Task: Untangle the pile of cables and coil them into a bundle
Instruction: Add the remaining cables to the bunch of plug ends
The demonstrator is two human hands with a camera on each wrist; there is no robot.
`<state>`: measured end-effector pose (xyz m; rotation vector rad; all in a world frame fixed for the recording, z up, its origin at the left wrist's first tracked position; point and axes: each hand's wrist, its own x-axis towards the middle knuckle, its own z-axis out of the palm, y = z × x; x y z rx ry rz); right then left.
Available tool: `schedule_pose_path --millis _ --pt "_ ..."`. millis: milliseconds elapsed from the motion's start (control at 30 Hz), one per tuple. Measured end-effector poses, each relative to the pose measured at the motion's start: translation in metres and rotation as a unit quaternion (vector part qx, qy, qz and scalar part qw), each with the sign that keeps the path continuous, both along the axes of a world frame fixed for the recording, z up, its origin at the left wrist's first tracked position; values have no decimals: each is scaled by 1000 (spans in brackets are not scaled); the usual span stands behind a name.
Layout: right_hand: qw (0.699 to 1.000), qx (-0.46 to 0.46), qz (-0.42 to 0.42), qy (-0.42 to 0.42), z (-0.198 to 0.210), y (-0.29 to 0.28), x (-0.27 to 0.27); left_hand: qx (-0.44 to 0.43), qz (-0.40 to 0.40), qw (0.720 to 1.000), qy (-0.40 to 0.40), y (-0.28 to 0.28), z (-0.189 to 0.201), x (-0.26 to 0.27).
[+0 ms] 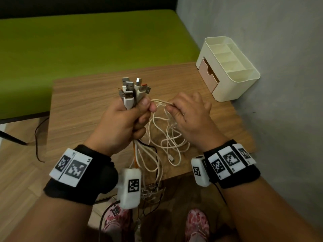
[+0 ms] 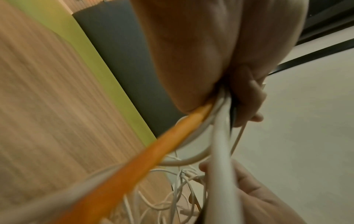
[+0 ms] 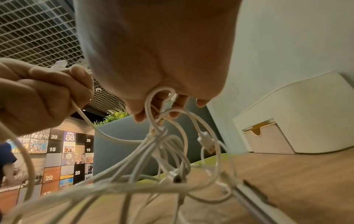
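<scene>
Left hand [image 1: 120,119] grips the plug ends [image 1: 132,89] in a fist; right hand [image 1: 190,117] pinches a white cable [image 1: 160,101] above the desk [image 1: 83,105].

The left hand [image 2: 201,57] fills the top of the frame, its fingers [image 2: 249,97] curled round a bunch of cables: an orange cable [image 2: 145,153] and thick white cables [image 2: 220,151] (blurred this close) run down from the fist. Below, thin white cables [image 2: 182,195] tangle above the tabletop [image 2: 47,106], beside the right hand [image 2: 254,197].
</scene>
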<state>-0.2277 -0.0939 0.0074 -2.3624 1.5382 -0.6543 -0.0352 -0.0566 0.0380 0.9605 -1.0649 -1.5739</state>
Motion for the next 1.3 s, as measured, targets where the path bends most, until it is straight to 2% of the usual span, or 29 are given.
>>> schedule_pose_path --millis 100,200,367,433,500,600,667,733,833,933,1000,1133,1200,1300 --pt "999 7 9 -46 0 1 -1 7 1 1000 3 -1 0 5" --pt "986 58 20 -152 0 1 -7 9 21 999 -32 -4 -1 11" --pt "966 42 -102 -234 1 -5 -20 9 48 996 -77 -7 -6 25" --pt "948 90 -138 -273 1 -5 -19 4 28 997 -72 -5 -6 24" --pt "939 159 -178 -248 -1 -7 -22 2 20 999 -40 -3 -1 23" --pt "933 251 -240 -93 -6 -16 -40 -8 66 997 48 1 11 38" --pt "927 274 -253 -31 -8 -19 -50 -10 93 995 47 1 14 47" --pt "929 284 -235 -26 -3 -19 -48 -5 90 996 6 1 9 47" --pt "935 300 -182 -62 9 -14 -32 17 61 997 -35 0 1 35" --pt "958 235 -127 -104 19 -5 -24 18 26 999 -44 -1 -1 29" --pt "976 172 -50 -121 27 4 -19 16 10 998 -57 -1 -2 28" --pt "968 115 78 -208 33 18 3 2 -7 997 -74 3 3 20" --pt "972 40 92 -214 28 21 9 -12 -10 997 -73 6 6 16" --pt "973 -39 48 -222 27 22 3 -38 18 997 -70 11 8 12"
